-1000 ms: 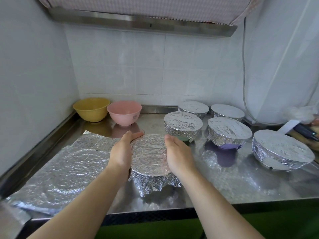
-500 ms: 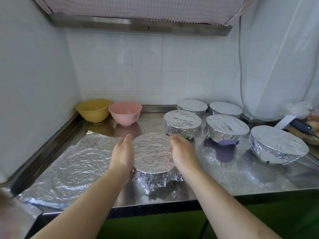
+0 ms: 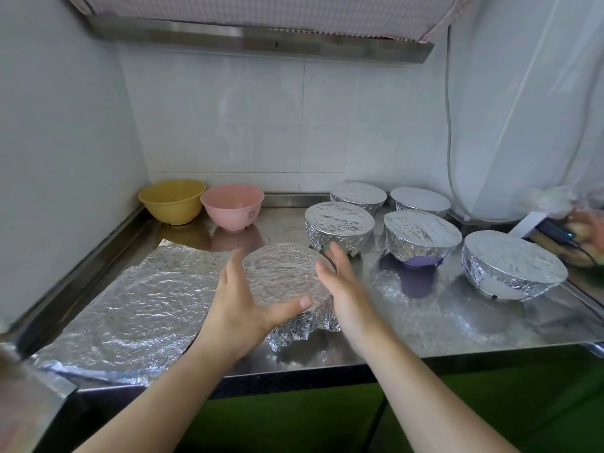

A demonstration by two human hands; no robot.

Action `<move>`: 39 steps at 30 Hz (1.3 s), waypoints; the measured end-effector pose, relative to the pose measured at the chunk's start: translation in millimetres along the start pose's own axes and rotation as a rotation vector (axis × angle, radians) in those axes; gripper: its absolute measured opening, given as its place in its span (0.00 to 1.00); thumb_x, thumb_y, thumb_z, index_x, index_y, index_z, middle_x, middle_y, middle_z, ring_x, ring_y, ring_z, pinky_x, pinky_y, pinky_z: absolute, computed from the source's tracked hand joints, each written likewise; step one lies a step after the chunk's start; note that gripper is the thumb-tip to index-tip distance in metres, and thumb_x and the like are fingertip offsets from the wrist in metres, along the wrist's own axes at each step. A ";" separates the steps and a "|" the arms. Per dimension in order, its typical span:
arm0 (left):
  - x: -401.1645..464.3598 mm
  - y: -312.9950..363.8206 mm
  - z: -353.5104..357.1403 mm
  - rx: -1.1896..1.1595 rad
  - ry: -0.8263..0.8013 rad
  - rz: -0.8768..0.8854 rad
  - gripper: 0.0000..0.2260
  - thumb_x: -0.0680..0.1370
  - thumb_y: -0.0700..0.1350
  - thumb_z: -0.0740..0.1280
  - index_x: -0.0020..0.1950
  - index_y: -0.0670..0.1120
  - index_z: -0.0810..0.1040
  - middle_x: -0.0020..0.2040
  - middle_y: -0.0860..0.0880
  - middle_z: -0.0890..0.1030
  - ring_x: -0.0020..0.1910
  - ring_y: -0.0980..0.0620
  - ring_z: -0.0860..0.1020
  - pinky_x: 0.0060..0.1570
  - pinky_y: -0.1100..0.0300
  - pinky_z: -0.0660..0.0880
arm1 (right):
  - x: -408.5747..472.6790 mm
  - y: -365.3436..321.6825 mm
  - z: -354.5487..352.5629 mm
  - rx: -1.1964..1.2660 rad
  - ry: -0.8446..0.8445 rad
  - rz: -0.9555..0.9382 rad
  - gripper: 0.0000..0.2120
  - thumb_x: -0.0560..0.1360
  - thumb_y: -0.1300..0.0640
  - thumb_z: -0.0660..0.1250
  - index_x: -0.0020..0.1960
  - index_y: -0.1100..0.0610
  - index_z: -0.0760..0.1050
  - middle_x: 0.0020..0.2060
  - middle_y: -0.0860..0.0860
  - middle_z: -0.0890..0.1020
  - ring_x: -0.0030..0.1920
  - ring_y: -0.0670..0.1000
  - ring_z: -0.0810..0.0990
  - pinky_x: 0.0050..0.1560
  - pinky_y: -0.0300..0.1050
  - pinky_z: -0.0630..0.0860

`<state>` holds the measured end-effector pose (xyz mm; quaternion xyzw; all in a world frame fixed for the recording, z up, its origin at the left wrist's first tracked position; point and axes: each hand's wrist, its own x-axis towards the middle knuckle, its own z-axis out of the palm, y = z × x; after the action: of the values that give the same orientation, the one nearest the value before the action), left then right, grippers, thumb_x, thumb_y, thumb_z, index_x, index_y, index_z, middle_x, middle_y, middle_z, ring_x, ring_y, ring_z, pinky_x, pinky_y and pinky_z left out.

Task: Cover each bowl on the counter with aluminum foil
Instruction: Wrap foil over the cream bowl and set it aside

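Finishing the wrap on the crinkled foil-covered bowl near the steel counter's front edge appears to be the step in hand; next, a flat foil sheet is waiting for the pink bowl or yellow bowl. Left hand and right hand are flanking it, fingers spread and gripping nothing, the left thumb seemingly touching the foil.

We see white tile walls meeting in a corner, with soft daylight on them. A shiny steel counter sits on green cabinet fronts. A long metal ledge runs high up, and a white cord hangs down.
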<state>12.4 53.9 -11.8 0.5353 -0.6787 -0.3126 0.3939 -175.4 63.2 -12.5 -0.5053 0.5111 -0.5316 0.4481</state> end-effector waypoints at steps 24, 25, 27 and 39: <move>10.7 -16.1 -7.1 0.079 -0.157 0.177 0.74 0.51 0.71 0.84 0.82 0.62 0.37 0.85 0.51 0.52 0.82 0.55 0.54 0.78 0.54 0.59 | 5.7 29.4 22.1 0.298 0.498 -0.177 0.15 0.75 0.50 0.65 0.57 0.56 0.82 0.49 0.49 0.87 0.53 0.50 0.86 0.51 0.44 0.80; 11.7 -15.4 -10.1 0.096 -0.175 0.163 0.74 0.51 0.71 0.84 0.82 0.62 0.36 0.85 0.51 0.52 0.82 0.53 0.55 0.79 0.50 0.60 | 3.9 27.0 18.4 0.277 0.510 -0.181 0.15 0.75 0.49 0.65 0.55 0.56 0.82 0.47 0.49 0.87 0.53 0.50 0.85 0.52 0.45 0.78; 12.0 -11.2 -14.5 0.128 -0.192 0.115 0.74 0.51 0.68 0.85 0.82 0.62 0.35 0.85 0.51 0.50 0.82 0.49 0.55 0.78 0.46 0.61 | 1.5 23.4 12.1 0.213 0.536 -0.171 0.15 0.73 0.47 0.65 0.53 0.55 0.81 0.47 0.48 0.85 0.53 0.51 0.83 0.52 0.46 0.76; -3.1 -3.8 -10.5 0.075 -0.209 0.026 0.73 0.50 0.75 0.80 0.81 0.62 0.36 0.83 0.51 0.47 0.82 0.47 0.54 0.79 0.47 0.59 | 46.8 -23.6 -3.9 -0.227 0.182 -0.135 0.21 0.81 0.44 0.63 0.70 0.50 0.79 0.68 0.40 0.79 0.68 0.40 0.74 0.66 0.39 0.66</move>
<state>23.6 56.0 -10.4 0.5052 -0.7342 -0.3362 0.3046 -182.4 18.9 14.8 -0.5355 0.5715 -0.5429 0.3031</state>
